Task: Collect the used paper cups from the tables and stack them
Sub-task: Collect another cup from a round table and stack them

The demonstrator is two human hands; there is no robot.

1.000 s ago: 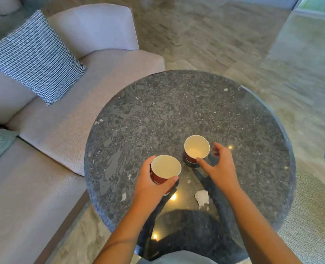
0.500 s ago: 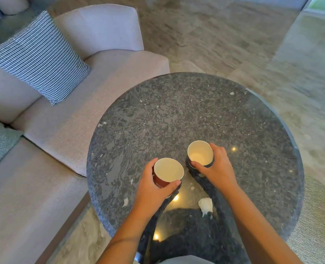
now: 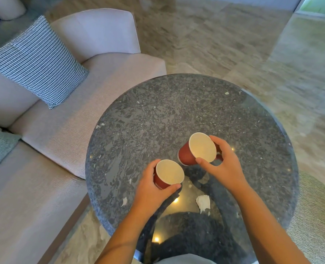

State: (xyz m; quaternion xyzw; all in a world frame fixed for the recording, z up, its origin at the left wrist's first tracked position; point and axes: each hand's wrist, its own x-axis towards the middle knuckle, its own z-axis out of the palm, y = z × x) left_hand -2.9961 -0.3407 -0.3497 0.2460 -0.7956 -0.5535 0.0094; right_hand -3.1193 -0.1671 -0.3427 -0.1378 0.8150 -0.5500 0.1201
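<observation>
Two red paper cups with pale insides are over a round dark speckled stone table (image 3: 177, 111). My left hand (image 3: 150, 193) grips the nearer cup (image 3: 167, 175), which stands upright near the table's front. My right hand (image 3: 224, 166) holds the second cup (image 3: 196, 149) by its rim, lifted off the table and tilted with its mouth toward me. The tilted cup's base is just above and right of the left cup's rim. Both cups look empty inside.
A torn white paper scrap (image 3: 203, 202) lies on the table near my right forearm. A beige sofa (image 3: 62, 134) with a houndstooth cushion (image 3: 38, 61) borders the table on the left. Polished stone floor (image 3: 234, 44) stretches beyond.
My right hand closed on the second cup, lifted it off the table and tilted it toward the left cup. My left hand kept its grip on the nearer cup.
</observation>
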